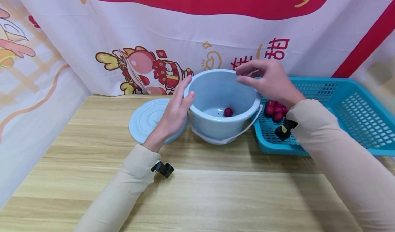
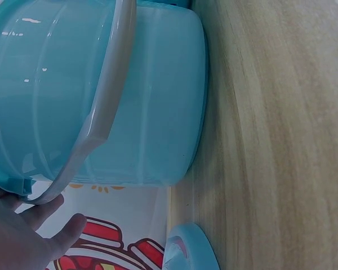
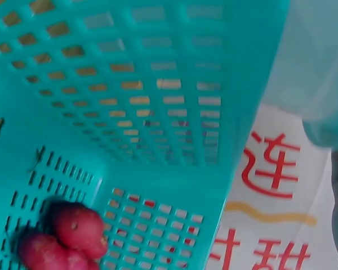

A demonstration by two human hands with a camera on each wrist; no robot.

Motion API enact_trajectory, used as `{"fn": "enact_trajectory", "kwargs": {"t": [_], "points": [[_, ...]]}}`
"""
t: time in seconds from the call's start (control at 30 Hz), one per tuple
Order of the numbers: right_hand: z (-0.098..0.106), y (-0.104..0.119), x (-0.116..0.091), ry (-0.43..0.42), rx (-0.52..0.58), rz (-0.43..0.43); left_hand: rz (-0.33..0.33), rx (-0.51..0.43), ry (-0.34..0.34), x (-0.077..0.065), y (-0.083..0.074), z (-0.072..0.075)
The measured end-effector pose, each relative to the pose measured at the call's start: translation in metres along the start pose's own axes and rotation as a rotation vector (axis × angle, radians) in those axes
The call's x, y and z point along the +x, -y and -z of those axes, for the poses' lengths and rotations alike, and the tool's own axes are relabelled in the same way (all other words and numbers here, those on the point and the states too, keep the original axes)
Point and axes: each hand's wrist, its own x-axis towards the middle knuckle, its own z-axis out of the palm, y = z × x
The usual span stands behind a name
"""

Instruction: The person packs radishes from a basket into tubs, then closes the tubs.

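Note:
A light-blue bucket with a white handle stands upright on the table. One red radish lies on its bottom. My left hand rests against the bucket's left rim, fingers extended along the outside and thumb at the edge. In the left wrist view, those fingers show right at the rim and handle end. Over the right rim is my right hand, fingers loosely bent, with a gap between thumb and fingers and nothing visible in it. Several more radishes lie in the teal basket.
The basket stands close to the bucket's right side, under my right forearm. A light-blue lid lies flat on the wooden table, left of the bucket and partly behind my left hand. A printed cloth hangs behind the table.

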Motion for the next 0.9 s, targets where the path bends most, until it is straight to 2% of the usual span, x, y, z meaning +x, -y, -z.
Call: {"fn": "enact_trajectory", "kwargs": {"t": [0.2,0.37,0.67,0.9], "points": [[0.019,-0.020,-0.007,-0.036,0.057,-0.092,-0.001,-0.002,0.003,0.000,0.000,0.000],[0.030,-0.043,-0.012,-0.027,0.044,-0.177,-0.006,-0.001,0.005,0.000,0.000,-0.001],[0.042,-0.070,-0.017,0.095,-0.048,-0.268,-0.007,-0.011,0.006,0.000,0.001,0.000],[0.046,-0.084,-0.020,0.207,-0.067,-0.323,-0.005,-0.010,0.008,-0.001,0.001,0.001]]}}
